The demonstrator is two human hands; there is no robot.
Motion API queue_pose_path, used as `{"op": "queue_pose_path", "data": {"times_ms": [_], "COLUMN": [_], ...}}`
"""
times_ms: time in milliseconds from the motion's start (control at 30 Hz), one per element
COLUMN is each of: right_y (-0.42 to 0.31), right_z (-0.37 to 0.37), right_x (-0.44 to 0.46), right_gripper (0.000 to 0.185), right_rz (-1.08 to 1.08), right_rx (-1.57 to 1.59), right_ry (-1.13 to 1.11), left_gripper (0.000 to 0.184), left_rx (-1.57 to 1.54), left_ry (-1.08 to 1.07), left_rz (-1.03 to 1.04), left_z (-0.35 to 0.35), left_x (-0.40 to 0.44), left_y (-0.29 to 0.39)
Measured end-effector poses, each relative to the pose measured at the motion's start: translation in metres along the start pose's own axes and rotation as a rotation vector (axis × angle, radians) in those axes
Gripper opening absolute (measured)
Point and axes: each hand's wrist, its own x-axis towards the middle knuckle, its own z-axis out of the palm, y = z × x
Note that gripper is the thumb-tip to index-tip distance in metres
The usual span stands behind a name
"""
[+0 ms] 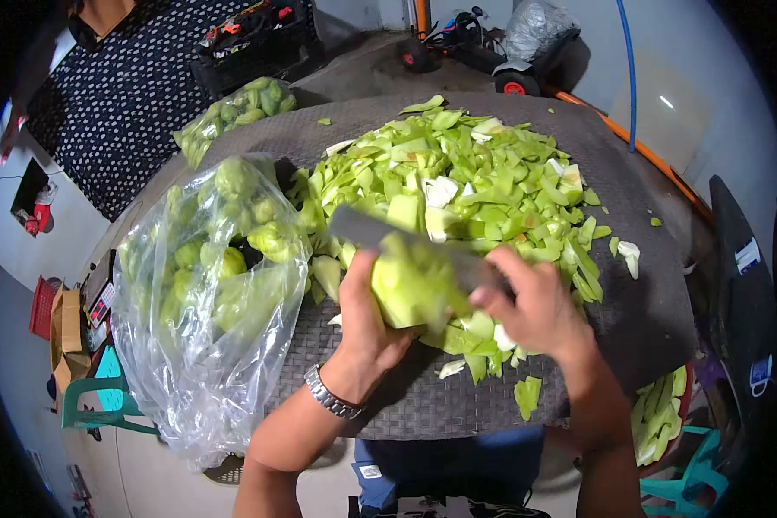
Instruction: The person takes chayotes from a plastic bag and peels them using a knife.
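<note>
Near the middle of the table, my left hand [364, 324] is wrapped round a pale green chayote [401, 298], with a metal watch on that wrist. My right hand [535, 306] grips a knife [367, 230] whose wide grey blade lies across the top of the chayote. Motion blurs the blade and the chayote's right side, and the handle is hidden in my fingers. Behind and below both hands spreads a heap of green peelings [492, 186] with some white pieces. Beside my left hand stands a clear plastic bag [224, 345] of whole chayotes.
A dark woven table [639, 302] bears the heap. Another bag of green chayotes [246, 105] lies at the far left edge, near a person in a patterned shirt [112, 112]. Cut green pieces [660, 419] sit in a container at lower right, near a teal chair [695, 475].
</note>
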Motion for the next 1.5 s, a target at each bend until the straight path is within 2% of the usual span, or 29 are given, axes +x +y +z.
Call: {"op": "queue_pose_path", "data": {"times_ms": [33,100,200,300,400,500,600,700,800,900,933,967,1033,1233,1367,1400,1500], "right_y": [-0.006,-0.009,-0.007,-0.004,-0.01,-0.003,-0.011,-0.005,0.006,0.022,0.015,0.005,-0.007,0.009,0.019,0.022,0.032], "right_z": [0.006,0.019,0.026,0.027,0.023,0.026,0.023,0.023,0.013,0.007,0.003,0.007,0.016,0.009,0.005,0.003,-0.008], "right_x": [-0.001,-0.004,-0.008,-0.01,-0.009,-0.01,-0.011,-0.009,-0.003,0.003,0.002,-0.001,-0.005,0.0,0.003,0.003,0.006], "right_gripper": [0.052,0.057,0.062,0.066,0.061,0.067,0.062,0.063,0.06,0.059,0.059,0.059,0.059,0.056,0.056,0.055,0.053], "right_rz": [-0.09,-0.177,-0.227,-0.23,-0.214,-0.266,-0.221,-0.272,-0.199,-0.117,-0.067,-0.133,-0.243,-0.185,-0.227,-0.211,-0.105], "right_rx": [-0.085,-0.097,-0.22,-0.246,-0.252,-0.244,-0.256,-0.283,-0.285,-0.266,-0.209,-0.201,-0.233,-0.174,-0.27,-0.283,-0.318], "right_ry": [0.009,0.002,-0.028,-0.03,-0.053,-0.015,-0.083,-0.027,-0.021,0.083,-0.007,-0.006,-0.059,-0.023,0.027,0.039,0.054], "left_gripper": [0.061,0.061,0.058,0.055,0.054,0.053,0.054,0.055,0.058,0.062,0.057,0.055,0.062,0.061,0.062,0.059,0.056], "left_rx": [-0.005,-0.12,-0.139,-0.146,-0.159,-0.137,-0.192,-0.111,0.015,-0.11,0.021,0.013,-0.182,0.08,0.083,0.072,0.059], "left_ry": [0.139,-0.177,-0.158,-0.169,-0.152,-0.152,-0.229,-0.17,-0.085,-0.288,0.022,0.107,-0.227,-0.108,-0.075,-0.007,-0.079], "left_rz": [0.089,-0.186,-0.206,-0.233,-0.258,-0.231,-0.27,-0.235,-0.127,-0.203,-0.055,-0.009,-0.292,-0.123,-0.14,-0.138,-0.154], "left_z": [0.002,-0.016,-0.011,-0.011,-0.011,-0.01,-0.014,-0.008,-0.011,-0.026,0.013,0.017,-0.01,-0.003,0.001,0.008,0.0], "left_x": [-0.004,0.011,0.009,0.01,0.01,0.01,0.015,0.009,0.008,0.005,-0.015,-0.013,0.01,0.006,0.004,0.004,-0.002], "left_y": [-0.006,0.007,0.007,0.006,0.008,0.005,0.006,0.007,0.002,0.004,0.001,-0.002,0.009,0.004,0.003,0.003,0.01]}}
